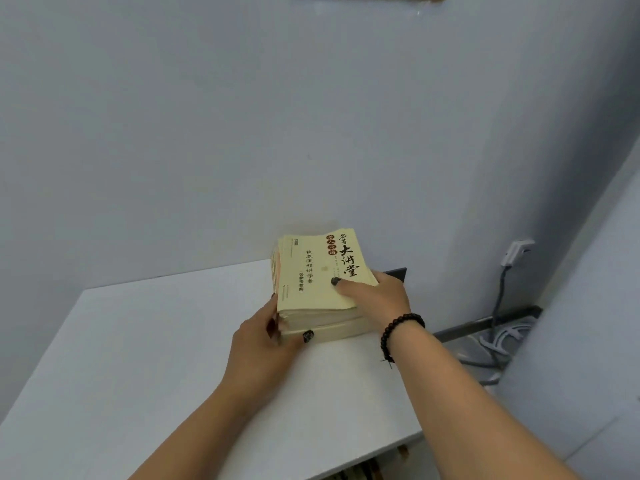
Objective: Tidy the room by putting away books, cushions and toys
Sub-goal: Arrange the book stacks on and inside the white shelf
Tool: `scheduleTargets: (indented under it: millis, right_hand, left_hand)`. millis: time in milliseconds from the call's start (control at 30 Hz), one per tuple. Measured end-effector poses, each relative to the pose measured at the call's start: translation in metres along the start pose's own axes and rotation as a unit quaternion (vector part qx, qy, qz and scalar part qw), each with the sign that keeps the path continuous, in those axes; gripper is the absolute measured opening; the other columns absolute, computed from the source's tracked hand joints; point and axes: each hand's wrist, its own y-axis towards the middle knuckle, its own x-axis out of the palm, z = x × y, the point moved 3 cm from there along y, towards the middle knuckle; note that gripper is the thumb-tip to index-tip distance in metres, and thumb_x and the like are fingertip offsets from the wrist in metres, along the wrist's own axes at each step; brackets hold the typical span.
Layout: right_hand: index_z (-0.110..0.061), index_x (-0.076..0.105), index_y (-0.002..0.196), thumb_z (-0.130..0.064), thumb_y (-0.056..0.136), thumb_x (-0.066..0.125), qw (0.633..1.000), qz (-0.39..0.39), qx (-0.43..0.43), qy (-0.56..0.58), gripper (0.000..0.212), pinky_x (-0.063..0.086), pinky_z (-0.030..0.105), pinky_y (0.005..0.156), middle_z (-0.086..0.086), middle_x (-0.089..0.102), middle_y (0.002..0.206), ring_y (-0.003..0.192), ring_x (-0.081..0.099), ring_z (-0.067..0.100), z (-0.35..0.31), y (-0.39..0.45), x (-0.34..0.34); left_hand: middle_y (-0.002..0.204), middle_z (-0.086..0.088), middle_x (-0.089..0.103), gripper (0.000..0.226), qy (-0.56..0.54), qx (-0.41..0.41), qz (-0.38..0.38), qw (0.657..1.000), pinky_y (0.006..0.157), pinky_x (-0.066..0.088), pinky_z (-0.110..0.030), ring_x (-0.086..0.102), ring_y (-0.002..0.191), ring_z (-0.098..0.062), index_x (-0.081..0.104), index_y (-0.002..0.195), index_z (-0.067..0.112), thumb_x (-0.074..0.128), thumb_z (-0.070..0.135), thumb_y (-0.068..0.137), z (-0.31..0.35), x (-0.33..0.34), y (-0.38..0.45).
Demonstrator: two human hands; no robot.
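A stack of books [320,289], pale yellow with black lettering on the top cover, is held between both hands on a white table [149,344], near the table's far edge by the wall [207,133]. The stack's left side is gripped by the left hand [266,344], thumb curled onto the near edge of the lower books. The right side is clamped by the right hand [377,299], thumb laid on the top cover, fingers hidden behind the stack. A dark bead bracelet [398,332] is worn on the right wrist. Beyond the right hand, a dark bracket [396,273] is seen against the wall. Further right, a white plug [516,252] with a grey cable [498,299] is seen.
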Motion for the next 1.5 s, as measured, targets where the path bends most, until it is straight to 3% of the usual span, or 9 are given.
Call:
scheduleTargets:
  millis: [133,267,433,600,700,833,1033,1233,1500]
  right_hand:
    - [-0.026,0.065,0.106,-0.037,0.076,0.08,0.997,-0.049,-0.039,-0.035,0.035,0.053,0.024,0.081,-0.015,0.069,0.104,0.095,0.064,0.003,-0.001,0.008,-0.007]
    - [-0.027,0.053,0.117,-0.039,0.078,0.078,0.996,0.008,-0.084,0.002,0.047,0.045,0.012,0.073,-0.025,0.06,0.103,0.091,0.056,-0.011,0.006,0.013,-0.012]
    - [-0.031,0.067,0.108,-0.031,0.089,0.068,0.989,0.068,-0.118,0.049,0.019,0.047,0.006,0.068,-0.025,0.063,0.094,0.081,0.06,-0.012,0.003,0.021,-0.014]
    - [-0.021,0.066,0.124,-0.04,0.09,0.064,0.988,0.094,-0.107,0.055,0.04,0.051,0.026,0.094,-0.008,0.066,0.121,0.109,0.061,0.01,0.009,0.027,-0.014]
    - [-0.017,0.053,0.136,-0.048,0.088,0.062,0.993,0.074,-0.089,0.034,0.058,0.043,0.023,0.09,-0.01,0.056,0.127,0.112,0.053,0.008,0.013,0.018,-0.016]
    - [-0.021,0.059,0.121,-0.042,0.074,0.079,0.997,-0.001,-0.079,0.019,0.055,0.045,0.014,0.069,-0.018,0.065,0.104,0.092,0.06,-0.003,0.021,0.003,-0.016]
    - [-0.029,0.047,0.134,-0.023,0.051,0.095,0.983,-0.083,-0.087,-0.139,0.096,0.05,0.026,0.095,-0.015,0.062,0.121,0.11,0.06,0.004,0.037,-0.003,-0.029]
    - [-0.027,0.057,0.126,-0.012,0.058,0.092,0.986,-0.037,-0.119,-0.107,0.078,0.052,0.03,0.097,-0.013,0.067,0.112,0.105,0.064,0.005,0.038,-0.002,-0.043]
    - [-0.033,0.062,0.11,-0.016,0.059,0.092,0.981,-0.011,-0.151,-0.124,0.061,0.053,0.028,0.093,-0.012,0.07,0.105,0.101,0.065,0.008,0.04,0.0,-0.038]
  left_hand:
    - [0.116,0.033,0.063,0.07,-0.011,0.033,-0.001,0.999,0.087,0.045,-0.006,0.059,0.108,0.012,0.051,0.132,0.041,0.075,0.002,0.079,0.0,0.001,0.01]
    - [0.115,0.032,0.063,0.07,0.047,0.068,-0.001,0.997,0.077,0.038,0.0,0.058,0.103,0.013,0.045,0.139,0.041,0.075,0.016,0.082,0.001,0.011,0.014]
    - [0.134,0.026,0.051,0.071,0.124,0.093,-0.027,0.988,0.093,0.05,-0.03,0.052,0.12,-0.002,0.027,0.146,0.043,0.063,0.042,0.084,-0.006,0.024,0.021]
    - [0.149,0.021,0.039,0.088,0.155,0.093,-0.04,0.983,0.095,0.05,-0.043,0.048,0.128,-0.013,-0.006,0.152,0.044,0.056,0.041,0.09,-0.007,0.028,0.023]
    - [0.151,0.017,0.037,0.089,0.146,0.087,-0.045,0.985,0.102,0.045,-0.039,0.047,0.129,-0.013,-0.016,0.151,0.041,0.053,0.029,0.096,-0.008,0.029,0.018]
    - [0.152,0.018,0.035,0.083,0.118,0.083,-0.033,0.989,0.105,0.035,-0.014,0.041,0.13,0.0,-0.003,0.155,0.031,0.053,0.014,0.096,-0.007,0.026,0.015]
    - [0.126,0.028,0.057,0.071,0.068,0.097,-0.003,0.993,0.084,0.036,0.001,0.054,0.113,0.008,0.037,0.141,0.041,0.06,0.001,0.087,-0.004,0.012,0.013]
    - [0.114,0.037,0.059,0.082,0.037,0.077,-0.029,0.996,0.083,0.044,-0.005,0.057,0.105,0.01,0.043,0.122,0.053,0.076,-0.002,0.072,-0.004,0.014,0.016]
    - [0.145,0.01,0.041,0.081,0.098,0.095,-0.006,0.991,0.105,0.044,-0.043,0.041,0.136,-0.017,0.027,0.149,0.031,0.057,-0.003,0.081,-0.011,0.021,0.015]
